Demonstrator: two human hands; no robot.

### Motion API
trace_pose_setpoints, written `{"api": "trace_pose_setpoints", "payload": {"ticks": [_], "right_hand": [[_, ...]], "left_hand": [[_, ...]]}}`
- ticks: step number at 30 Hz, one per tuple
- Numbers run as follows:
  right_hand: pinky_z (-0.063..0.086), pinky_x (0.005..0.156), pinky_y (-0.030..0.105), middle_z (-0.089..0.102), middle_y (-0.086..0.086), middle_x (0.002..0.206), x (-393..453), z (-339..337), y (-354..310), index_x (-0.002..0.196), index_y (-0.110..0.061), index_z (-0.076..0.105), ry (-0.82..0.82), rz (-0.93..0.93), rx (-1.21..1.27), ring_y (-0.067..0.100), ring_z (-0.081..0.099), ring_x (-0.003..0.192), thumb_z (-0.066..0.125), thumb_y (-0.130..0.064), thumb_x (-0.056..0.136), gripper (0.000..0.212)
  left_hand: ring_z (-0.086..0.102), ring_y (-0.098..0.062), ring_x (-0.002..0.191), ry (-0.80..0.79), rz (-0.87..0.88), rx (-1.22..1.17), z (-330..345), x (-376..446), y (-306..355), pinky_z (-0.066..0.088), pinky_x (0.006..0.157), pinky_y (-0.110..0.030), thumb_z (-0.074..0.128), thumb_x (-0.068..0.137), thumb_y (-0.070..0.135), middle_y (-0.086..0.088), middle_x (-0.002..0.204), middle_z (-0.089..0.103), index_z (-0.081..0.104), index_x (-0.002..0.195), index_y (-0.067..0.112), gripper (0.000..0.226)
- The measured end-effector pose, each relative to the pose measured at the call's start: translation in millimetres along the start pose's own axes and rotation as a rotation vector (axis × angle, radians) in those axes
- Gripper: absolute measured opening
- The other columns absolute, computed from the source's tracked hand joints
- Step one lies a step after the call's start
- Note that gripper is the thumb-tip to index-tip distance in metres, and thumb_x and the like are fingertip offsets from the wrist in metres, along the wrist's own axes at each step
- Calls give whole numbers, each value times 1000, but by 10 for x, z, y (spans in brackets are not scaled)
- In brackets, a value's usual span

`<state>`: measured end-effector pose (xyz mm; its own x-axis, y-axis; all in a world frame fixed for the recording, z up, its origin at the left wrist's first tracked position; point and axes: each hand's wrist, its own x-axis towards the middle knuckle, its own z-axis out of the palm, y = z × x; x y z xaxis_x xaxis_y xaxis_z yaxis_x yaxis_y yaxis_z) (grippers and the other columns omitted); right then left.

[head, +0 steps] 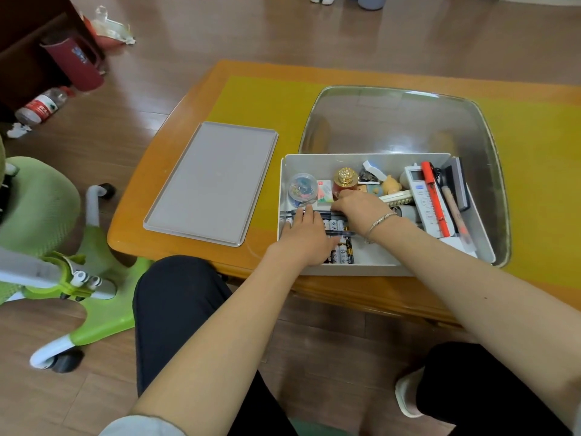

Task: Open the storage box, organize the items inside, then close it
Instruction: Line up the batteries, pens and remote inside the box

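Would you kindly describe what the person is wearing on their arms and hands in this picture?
Both forearms are bare. The right hand has a thin silver chain bracelet at the wrist. The left hand shows no jewellery; only the edge of a light grey sleeve appears near that arm's elbow at the bottom of the view. No gloves or watch are visible.

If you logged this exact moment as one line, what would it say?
lid off, left of storage box | left hand on batteries | right hand among items
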<state>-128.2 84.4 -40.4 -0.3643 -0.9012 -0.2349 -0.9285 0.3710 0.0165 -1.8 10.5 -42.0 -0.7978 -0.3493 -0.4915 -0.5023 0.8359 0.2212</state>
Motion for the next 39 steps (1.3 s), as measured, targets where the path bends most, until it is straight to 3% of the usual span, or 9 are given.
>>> {"api": "trace_pose_setpoints", "payload": {"ticks": [5, 8, 11, 15, 18, 21, 24, 31, 39], "right_hand": [[49, 82, 37, 54, 9, 115, -110, -27, 28, 117, -10, 57, 56, 10, 69, 28, 58, 101, 57, -5, 87, 31], [49, 81, 36, 60, 7, 110, -220, -42, 70, 106, -13, 62, 121, 19, 119, 24, 58, 98, 55, -16, 90, 18], [51, 81, 35, 61, 6, 109, -303, -37, 42, 104, -18, 64, -23, 36, 98, 22, 59, 94, 60, -33, 88, 23], [52, 85, 39, 55, 11, 115, -301, 6, 12, 101, -19, 64, -111, 65, 70, 25, 60, 92, 61, -28, 86, 17], [52, 81, 37, 61, 10, 106, -333, 0, 10, 96, -17, 66, -60, 63, 108, 23, 60, 89, 57, -23, 87, 14], [51, 71, 32, 68, 6, 90, -361, -27, 34, 92, -13, 69, 49, 94, 120, 21, 61, 82, 54, -21, 87, 17], [48, 70, 33, 66, 9, 92, -331, -50, 65, 94, -11, 67, 100, 131, 105, 25, 61, 84, 53, -20, 90, 17], [50, 81, 37, 61, 12, 105, -139, -59, -28, 105, -10, 64, 145, 175, 97, 29, 60, 96, 57, -14, 90, 18], [47, 74, 36, 55, 13, 114, -94, -26, -66, 106, -8, 63, 216, 200, 102, 34, 59, 93, 53, -5, 90, 19]], "left_hand": [[-9, -29, 147, 33, 14, -41, -4, -53, 4, 8, 119, -49, 35, 103, 26, -15, 160, -10, -4, 151, 2, 66], [-6, -29, 148, 77, 32, -82, 6, -103, 3, 11, 119, -47, 38, 101, 17, -14, 160, -5, 1, 152, 2, 64], [4, -29, 147, 79, 37, -75, 7, -125, -2, 17, 118, -47, 38, 101, 19, -14, 159, 7, 10, 151, 3, 60], [15, -28, 144, 60, 40, -55, 12, -131, -8, 22, 116, -47, 36, 100, 24, -13, 156, 19, 18, 149, 3, 56], [15, -27, 144, 102, 64, -76, 27, -135, -17, 21, 117, -46, 36, 101, 27, -13, 157, 19, 18, 150, 4, 57], [14, -25, 145, 259, 129, -132, 65, -176, -27, 20, 118, -42, 37, 102, 27, -12, 157, 19, 20, 150, 5, 55], [11, -24, 147, 360, 144, -145, 92, -205, -24, 21, 118, -42, 38, 101, 26, -11, 158, 17, 21, 150, 6, 55], [2, -25, 148, 179, 88, -55, 59, -146, -25, 16, 118, -51, 33, 102, 36, -10, 161, 4, 11, 152, 7, 62], [-2, -26, 148, 99, 27, -57, 62, -72, -6, 7, 119, -49, 31, 101, 46, -11, 161, -1, 5, 153, 8, 69]]}}
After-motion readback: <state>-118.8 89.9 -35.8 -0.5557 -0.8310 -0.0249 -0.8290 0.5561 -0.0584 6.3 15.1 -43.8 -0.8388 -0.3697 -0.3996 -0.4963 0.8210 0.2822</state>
